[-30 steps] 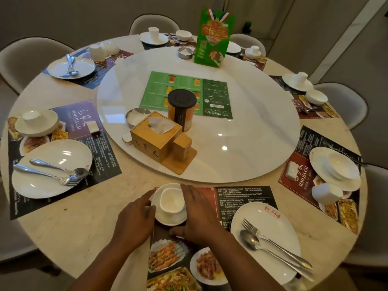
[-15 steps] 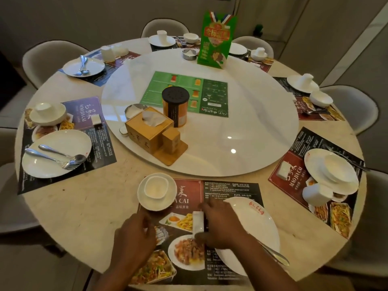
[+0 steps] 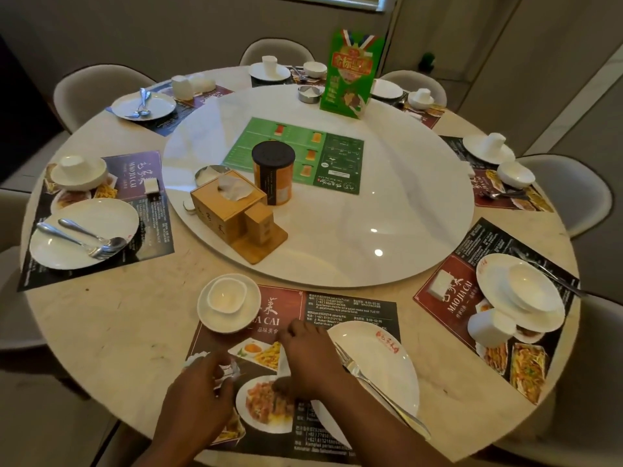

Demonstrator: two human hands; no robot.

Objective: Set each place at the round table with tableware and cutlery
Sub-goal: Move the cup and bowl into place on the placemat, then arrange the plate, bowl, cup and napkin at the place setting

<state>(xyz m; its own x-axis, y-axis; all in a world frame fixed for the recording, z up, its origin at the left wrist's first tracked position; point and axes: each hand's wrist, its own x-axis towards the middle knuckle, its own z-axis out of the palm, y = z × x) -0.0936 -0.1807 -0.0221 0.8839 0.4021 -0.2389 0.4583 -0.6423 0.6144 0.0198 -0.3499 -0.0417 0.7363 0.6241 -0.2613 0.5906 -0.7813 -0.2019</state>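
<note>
Nearest, both hands lie on the front placemat (image 3: 337,308), a dark red and black sheet printed with food photos. The left hand (image 3: 199,396) has its grip closed round what looks like a small white packet (image 3: 232,369), though blur leaves that unsure. The right hand (image 3: 308,358) rests with bent fingers on the mat, just beside the left rim of the dinner plate (image 3: 387,365). Whether its grip holds anything I cannot tell. That plate is white with a red mark near its far rim. One fork (image 3: 365,377) lies across it, tines pointing away. At the mat's far left corner sits one white saucer (image 3: 215,323) carrying one small white cup (image 3: 226,294), mouth up.

Around the round counter (image 3: 118,332), seven placemats show, each with white crockery. The left plate (image 3: 101,214) bears two pieces of cutlery, a spoon (image 3: 116,243) and a second fork (image 3: 70,239).

In the middle, the white turntable (image 3: 404,214) carries one wooden tissue box (image 3: 219,210) and one black-lidded canister (image 3: 273,173). It also holds one flat green menu (image 3: 337,156), two small metal dishes (image 3: 308,94) and, farthest, one standing green card (image 3: 350,75).
</note>
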